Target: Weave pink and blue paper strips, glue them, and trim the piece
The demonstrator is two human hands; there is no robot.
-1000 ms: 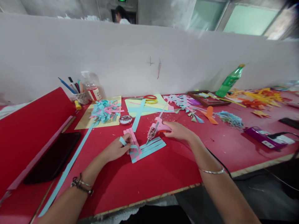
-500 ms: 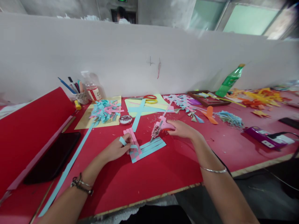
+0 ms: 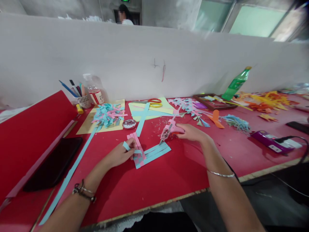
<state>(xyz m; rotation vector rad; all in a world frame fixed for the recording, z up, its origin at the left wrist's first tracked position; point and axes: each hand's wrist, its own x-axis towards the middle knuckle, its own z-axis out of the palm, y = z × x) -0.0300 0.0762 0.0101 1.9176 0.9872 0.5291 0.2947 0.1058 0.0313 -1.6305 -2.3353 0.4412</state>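
Note:
My right hand (image 3: 189, 132) is wrapped round the handle of a pink hot glue gun (image 3: 175, 128), a glue stick rising from its back end. The gun's nozzle points down at the right part of the light-blue paper strips (image 3: 156, 154). These strips cross pink paper strips (image 3: 135, 140) in a woven corner on the table. At the left edge of the weave, my left hand (image 3: 124, 151) is closed, fingers curled, on a narrow light-blue paper strip (image 3: 126, 146) that loops past the fingers. The fingertips are partly hidden.
Behind the weave lie a round tin (image 3: 129, 124), scissors (image 3: 155, 103) on pale paper, and a curly paper bundle (image 3: 107, 115). A dark phone-like slab (image 3: 53, 164) is at left. At right are a purple power strip (image 3: 272, 141) and a green bottle (image 3: 236, 84).
My right hand has moved the glue gun slightly right, its nozzle passing along the blue strips toward their right end. My left hand and the weave stay nearly still.

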